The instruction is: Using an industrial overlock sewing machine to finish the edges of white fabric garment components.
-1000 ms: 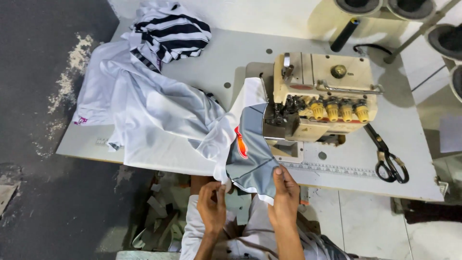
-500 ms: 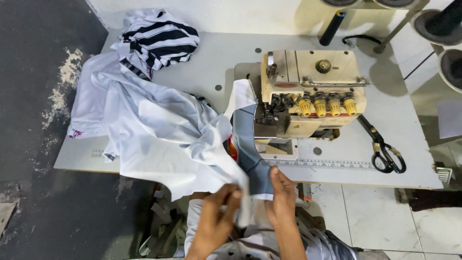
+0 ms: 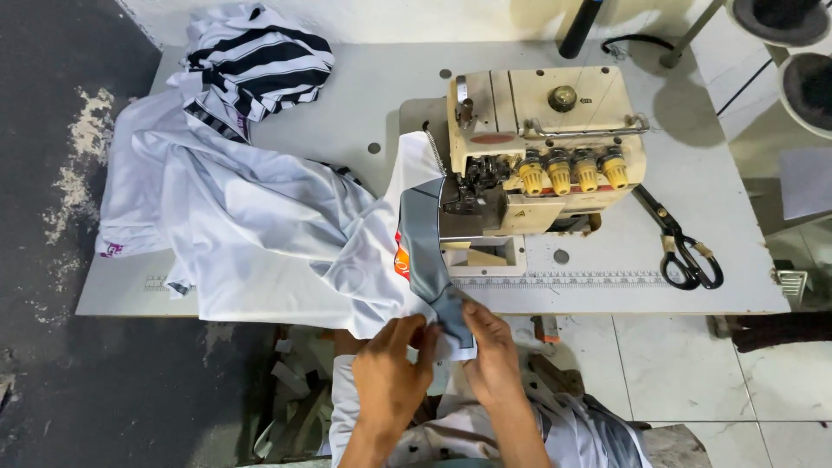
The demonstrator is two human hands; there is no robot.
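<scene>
Left hand: the left hand (image 3: 390, 368) sits at the near edge of the table, fingers curled onto the white garment (image 3: 260, 234) and pinching its lower corner against the grey strip (image 3: 426, 247).
Right hand: the right hand (image 3: 494, 355) lies just beside the left, thumb and fingers closed on the bottom end of the grey strip.
Grip: both hands hold fabric in a narrow pinch; the 2 hands nearly touch each other.
Garment position: the white garment spreads over the left half of the table (image 3: 745, 286) and drapes off the near edge; its grey strip runs from the hands up to the needle area of the machine.
Change from 0.5 s ago: the left hand was then raised higher, over the fold of white cloth; now it is lower, level with the right hand. The grey strip lies flatter and straighter.
Change from 1.0 s ago: the hands were then apart, with the strip hanging between them; now they have come together.
Machine: a cream overlock sewing machine (image 3: 546, 143) with 4 yellow knobs stands at the middle of the table.
Scissors: black scissors (image 3: 680, 243) lie right of the machine, well apart from the hands.
Striped cloth: a black-and-white striped cloth (image 3: 260, 56) is heaped at the far left corner, touching the white garment.
</scene>
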